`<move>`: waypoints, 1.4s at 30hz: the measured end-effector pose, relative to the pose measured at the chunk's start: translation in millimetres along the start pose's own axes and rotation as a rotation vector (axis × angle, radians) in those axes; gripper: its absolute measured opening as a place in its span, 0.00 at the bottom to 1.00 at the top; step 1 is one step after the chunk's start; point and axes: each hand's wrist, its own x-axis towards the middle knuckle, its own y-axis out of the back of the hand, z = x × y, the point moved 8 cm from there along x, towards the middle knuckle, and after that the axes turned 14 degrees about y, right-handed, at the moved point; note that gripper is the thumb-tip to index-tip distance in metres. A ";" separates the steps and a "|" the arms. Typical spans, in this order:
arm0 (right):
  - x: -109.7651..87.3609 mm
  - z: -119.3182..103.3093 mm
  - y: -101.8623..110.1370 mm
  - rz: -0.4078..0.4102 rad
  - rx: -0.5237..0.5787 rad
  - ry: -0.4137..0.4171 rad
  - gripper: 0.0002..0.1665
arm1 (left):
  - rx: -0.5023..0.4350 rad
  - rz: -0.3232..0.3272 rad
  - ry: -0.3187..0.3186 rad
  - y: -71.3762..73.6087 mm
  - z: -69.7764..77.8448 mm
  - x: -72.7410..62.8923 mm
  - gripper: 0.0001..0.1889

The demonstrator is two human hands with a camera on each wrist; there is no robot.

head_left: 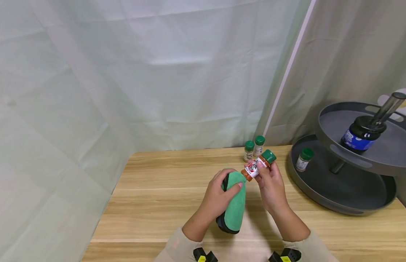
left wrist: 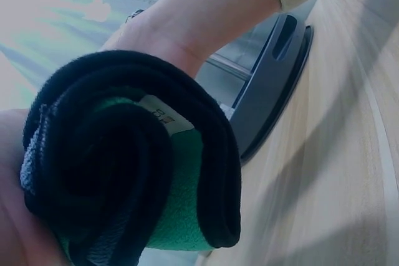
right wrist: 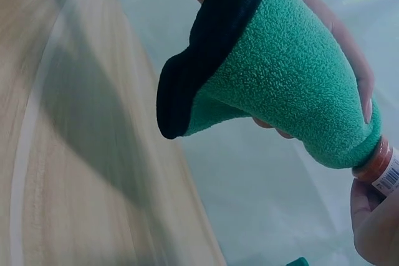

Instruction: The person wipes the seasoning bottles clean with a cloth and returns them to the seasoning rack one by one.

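My left hand (head_left: 219, 193) grips a rolled green cloth (head_left: 236, 203) with black edging, held above the table. In the left wrist view the cloth's dark rolled end (left wrist: 124, 154) faces the camera, with a small white tag inside. Between thumb and fingers, my right hand (head_left: 271, 185) holds a tilted spice jar (head_left: 253, 168) with a green cap, a red-and-white label and orange-red contents. The jar's lower end touches the top of the cloth; in the right wrist view the green terry cloth (right wrist: 287, 73) meets the jar's base (right wrist: 377, 163).
Two green-capped spice jars (head_left: 249, 151) stand at the table's back edge. At the right, a dark two-tier round tray (head_left: 321, 202) holds another green-capped jar (head_left: 303, 160) below and a black jar with a blue label (head_left: 361, 136) above. Pale curtains hang behind the wooden table (head_left: 150, 203).
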 end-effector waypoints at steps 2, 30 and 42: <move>1.2 -0.2 0.8 -0.001 -0.004 0.001 0.19 | -0.001 -0.001 0.003 0.0 -0.9 1.3 0.18; 21.4 -22.5 28.7 -0.049 -0.292 0.115 0.19 | -0.123 -0.021 0.033 6.4 -6.8 4.1 0.20; 26.0 -34.9 70.4 0.010 -0.295 0.130 0.20 | -0.126 -0.036 0.038 6.2 -8.6 4.0 0.20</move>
